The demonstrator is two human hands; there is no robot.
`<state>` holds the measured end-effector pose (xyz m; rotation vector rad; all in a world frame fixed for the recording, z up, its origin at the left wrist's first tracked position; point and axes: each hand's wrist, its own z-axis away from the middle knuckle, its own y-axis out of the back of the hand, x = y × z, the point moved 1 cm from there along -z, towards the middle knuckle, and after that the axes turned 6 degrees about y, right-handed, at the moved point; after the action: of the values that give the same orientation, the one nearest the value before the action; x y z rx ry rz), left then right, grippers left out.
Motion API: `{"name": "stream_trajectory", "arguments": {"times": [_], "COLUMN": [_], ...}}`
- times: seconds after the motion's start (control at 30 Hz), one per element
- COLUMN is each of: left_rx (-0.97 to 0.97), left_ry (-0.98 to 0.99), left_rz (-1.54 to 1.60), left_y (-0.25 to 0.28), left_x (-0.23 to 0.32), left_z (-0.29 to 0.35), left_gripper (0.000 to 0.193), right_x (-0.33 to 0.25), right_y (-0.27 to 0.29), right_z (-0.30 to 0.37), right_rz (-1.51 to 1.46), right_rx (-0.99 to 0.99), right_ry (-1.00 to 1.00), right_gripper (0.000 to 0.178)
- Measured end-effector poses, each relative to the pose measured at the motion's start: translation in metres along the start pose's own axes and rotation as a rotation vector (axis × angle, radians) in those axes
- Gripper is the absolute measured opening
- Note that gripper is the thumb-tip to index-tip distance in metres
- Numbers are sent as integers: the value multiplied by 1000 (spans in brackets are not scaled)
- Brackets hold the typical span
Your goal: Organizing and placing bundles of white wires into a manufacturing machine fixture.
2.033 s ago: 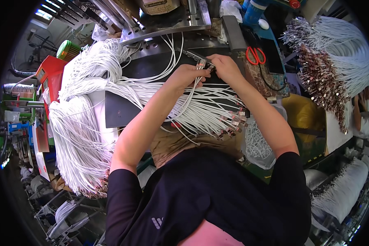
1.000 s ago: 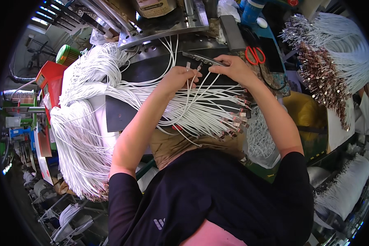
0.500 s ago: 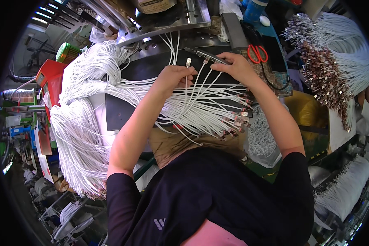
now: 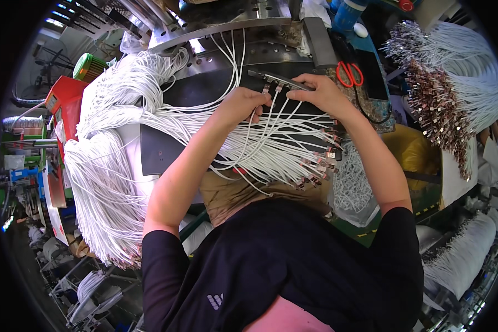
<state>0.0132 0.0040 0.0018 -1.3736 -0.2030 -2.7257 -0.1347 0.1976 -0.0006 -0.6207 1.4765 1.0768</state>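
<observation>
My right hand (image 4: 322,93) grips the right end of a narrow dark bar (image 4: 274,76), which slants above the black work surface. Several white cables with small metal-tipped plugs (image 4: 279,88) hang along its lower edge. My left hand (image 4: 246,104) is closed, thumb and finger pinched on a white cable just below its plug (image 4: 266,88), which sits against the bar's left part. Exactly how the plugs sit in the bar is too small to tell. Beneath both hands, a fanned bundle of white cables (image 4: 265,149) stretches right, its plug ends (image 4: 321,163) piled near my right forearm.
Red-handled scissors (image 4: 348,74) lie at the right back. A steel machine plate (image 4: 227,27) stands behind the surface. Thick white cable coils (image 4: 102,193) drape at left, and more cables (image 4: 470,83) hang at far right. A clear bag of small white pieces (image 4: 353,188) sits beside my right forearm.
My left hand has brought the cable's plug to the right, from apart from the bar to up against it. The right hand and bar have shifted only slightly.
</observation>
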Motion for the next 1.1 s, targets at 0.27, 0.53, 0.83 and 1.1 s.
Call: {"name": "stream_trajectory", "arguments": {"times": [0.27,0.53,0.83,1.1], "left_rx": [-4,772,746,481], "left_ry": [-66,-655,-552,-1015], "left_rz": [-39,-969,-1200,-1166], "left_y": [3,38,73,56], "left_x": [-6,43,68,65], "left_z": [3,-11,-69,20], "left_gripper": [31,36,33,18], "right_x": [-8,-12,33,-40], "right_y": [-1,5,32,32], "right_z": [-2,-61,-273,-228], "right_rz": [83,820,1008,963], "right_rx": [-52,340,711,821], "right_ry": [-8,555,883,996], "right_gripper": [41,25,29,30]}}
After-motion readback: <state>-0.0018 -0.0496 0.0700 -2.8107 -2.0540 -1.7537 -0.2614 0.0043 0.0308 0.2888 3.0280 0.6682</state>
